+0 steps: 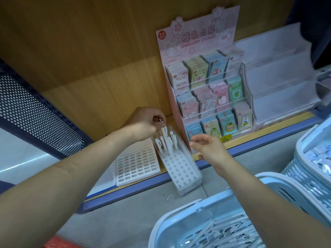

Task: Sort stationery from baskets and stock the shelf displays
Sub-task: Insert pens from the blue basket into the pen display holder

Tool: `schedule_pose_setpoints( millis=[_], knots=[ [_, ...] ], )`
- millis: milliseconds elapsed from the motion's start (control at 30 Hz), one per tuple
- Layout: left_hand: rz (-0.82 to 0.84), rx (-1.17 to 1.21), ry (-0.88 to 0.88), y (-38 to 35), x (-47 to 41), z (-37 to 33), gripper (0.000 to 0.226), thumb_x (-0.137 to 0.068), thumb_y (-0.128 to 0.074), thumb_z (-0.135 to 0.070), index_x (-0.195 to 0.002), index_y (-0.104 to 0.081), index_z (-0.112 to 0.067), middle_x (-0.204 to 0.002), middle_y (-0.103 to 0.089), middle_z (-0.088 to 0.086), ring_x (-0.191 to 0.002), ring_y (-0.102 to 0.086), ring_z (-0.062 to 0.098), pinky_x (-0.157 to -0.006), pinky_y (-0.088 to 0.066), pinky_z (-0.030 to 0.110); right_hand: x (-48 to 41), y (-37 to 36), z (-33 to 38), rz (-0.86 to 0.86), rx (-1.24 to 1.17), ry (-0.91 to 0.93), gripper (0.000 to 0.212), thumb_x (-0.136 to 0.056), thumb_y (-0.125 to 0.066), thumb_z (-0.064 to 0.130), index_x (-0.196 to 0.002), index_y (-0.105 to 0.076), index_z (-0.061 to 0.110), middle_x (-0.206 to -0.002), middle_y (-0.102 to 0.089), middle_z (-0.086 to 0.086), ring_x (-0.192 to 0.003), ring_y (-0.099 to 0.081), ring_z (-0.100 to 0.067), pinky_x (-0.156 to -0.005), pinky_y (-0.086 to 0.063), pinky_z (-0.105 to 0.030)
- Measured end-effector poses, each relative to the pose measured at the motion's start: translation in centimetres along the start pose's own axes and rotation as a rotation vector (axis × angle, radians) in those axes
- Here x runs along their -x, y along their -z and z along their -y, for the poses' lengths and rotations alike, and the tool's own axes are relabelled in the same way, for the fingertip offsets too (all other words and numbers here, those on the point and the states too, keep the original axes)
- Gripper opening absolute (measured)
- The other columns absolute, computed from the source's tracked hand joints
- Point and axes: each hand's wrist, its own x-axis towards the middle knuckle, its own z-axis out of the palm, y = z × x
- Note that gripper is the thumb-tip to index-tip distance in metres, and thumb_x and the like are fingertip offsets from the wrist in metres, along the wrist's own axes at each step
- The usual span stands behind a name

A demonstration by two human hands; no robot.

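A white pen display rack [180, 169] with rows of round holes leans on the shelf's blue front edge. Several white pens [167, 140] stand in its far rows. My left hand [146, 122] hovers over those pens with fingers curled, pinching a small white pen by its top. My right hand [207, 145] floats just right of the rack, fingers relaxed and holding nothing. At the bottom, a light blue basket [180, 217] holds several wrapped white pens [223, 233].
A pink embroidery sticker display [207, 90] stands right of the rack, with clear acrylic tiers [279, 81] beyond it. A white label sheet [136, 165] lies left of the rack. More light blue baskets [304, 158] sit at right. A dark perforated panel [30, 111] closes the left side.
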Motion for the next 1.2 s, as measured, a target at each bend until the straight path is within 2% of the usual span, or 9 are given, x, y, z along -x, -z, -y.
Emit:
schedule_pose_setpoints(
  millis=[100, 167, 267, 400, 533, 633, 800, 1067, 1200],
  knots=[
    [0.013, -0.073, -0.025, -0.4, 0.6, 1.1, 0.007, -0.092, -0.065, -0.022, -0.095, -0.072, -0.021, -0.090, -0.069, -0.004, -0.085, -0.064, 0.013, -0.078, -0.052, 0.026, -0.2, -0.3, -1.1, 0.015, 0.116, -0.060, 0.015, -0.089, -0.067, 0.008, -0.101, -0.065, 0.018, -0.111, -0.065, -0.007, -0.102, -0.057, -0.020, -0.086, -0.046, -0.031],
    [0.021, -0.086, -0.019, -0.9, 0.8, 1.7, 0.010, -0.094, -0.063, -0.024, -0.098, -0.071, -0.022, -0.094, -0.070, -0.001, -0.085, -0.065, 0.016, -0.080, -0.053, 0.030, -0.2, -0.5, -1.6, 0.030, 0.166, -0.089, 0.019, -0.089, -0.066, 0.007, -0.104, -0.065, 0.017, -0.118, -0.064, -0.012, -0.114, -0.056, -0.026, -0.089, -0.048, -0.032],
    [0.031, -0.066, -0.004, -1.6, 0.9, 2.5, 0.009, -0.095, -0.062, -0.025, -0.096, -0.071, -0.024, -0.095, -0.071, 0.000, -0.085, -0.066, 0.019, -0.082, -0.055, 0.038, -0.3, -0.8, -1.9, 0.072, 0.250, -0.110, 0.028, -0.089, -0.067, 0.007, -0.116, -0.065, 0.014, -0.114, -0.065, -0.007, -0.106, -0.059, -0.023, -0.077, -0.047, -0.027],
    [0.051, -0.009, -0.004, -2.3, 1.3, 3.0, 0.009, -0.094, -0.064, -0.023, -0.096, -0.073, -0.023, -0.097, -0.071, 0.000, -0.087, -0.067, 0.022, -0.081, -0.054, 0.039, -0.5, -0.9, -2.4, 0.088, 0.351, -0.165, 0.034, -0.089, -0.067, 0.010, -0.122, -0.063, 0.019, -0.125, -0.062, -0.007, -0.095, -0.053, -0.023, -0.074, -0.044, -0.029],
    [0.031, 0.005, -0.042, -2.8, 1.5, 3.1, 0.012, -0.094, -0.064, -0.020, -0.099, -0.074, -0.016, -0.097, -0.073, 0.004, -0.087, -0.067, 0.023, -0.082, -0.053, 0.040, -0.4, -0.9, -2.2, 0.098, 0.357, -0.221, 0.034, -0.093, -0.061, 0.012, -0.126, -0.061, 0.022, -0.123, -0.063, -0.007, -0.105, -0.059, -0.025, -0.064, -0.051, -0.026],
    [0.027, -0.019, -0.089, -2.9, 1.4, 3.1, 0.013, -0.094, -0.062, -0.016, -0.100, -0.074, -0.012, -0.101, -0.073, 0.008, -0.093, -0.066, 0.026, -0.086, -0.052, 0.040, -0.4, -0.7, -2.2, 0.079, 0.357, -0.244, 0.033, -0.094, -0.060, 0.016, -0.126, -0.062, 0.026, -0.123, -0.062, -0.007, -0.112, -0.058, -0.029, -0.077, -0.057, -0.037],
    [0.057, -0.064, -0.171, -3.0, 1.3, 3.0, 0.018, -0.094, -0.062, -0.013, -0.108, -0.073, -0.011, -0.108, -0.072, 0.009, -0.099, -0.066, 0.022, -0.089, -0.051, 0.039, -0.2, -0.6, -2.0, 0.077, 0.385, -0.229, 0.037, -0.095, -0.061, 0.020, -0.131, -0.059, 0.027, -0.135, -0.056, -0.004, -0.125, -0.050, -0.029, -0.098, -0.050, -0.048],
    [0.133, -0.189, -0.270, -2.7, 1.1, 3.5, 0.015, -0.093, -0.064, -0.015, -0.101, -0.075, -0.011, -0.103, -0.070, 0.001, -0.100, -0.060, 0.015, -0.091, -0.044, 0.032, 0.7, -0.9, -0.9, 0.087, 0.247, -0.346, 0.036, -0.101, -0.050, 0.019, -0.137, -0.052, 0.022, -0.125, -0.050, -0.001, -0.110, -0.046, -0.023, -0.086, -0.054, -0.057],
    [0.114, -0.250, -0.323, -3.3, 1.6, 4.1, 0.015, -0.093, -0.063, -0.014, -0.101, -0.075, -0.010, -0.098, -0.063, -0.001, -0.098, -0.056, 0.016, -0.086, -0.043, 0.027, 0.6, -0.7, -0.9, 0.061, 0.242, -0.354, 0.034, -0.100, -0.053, 0.017, -0.134, -0.056, 0.019, -0.124, -0.051, -0.003, -0.121, -0.048, -0.028, -0.086, -0.056, -0.053]
  ],
)
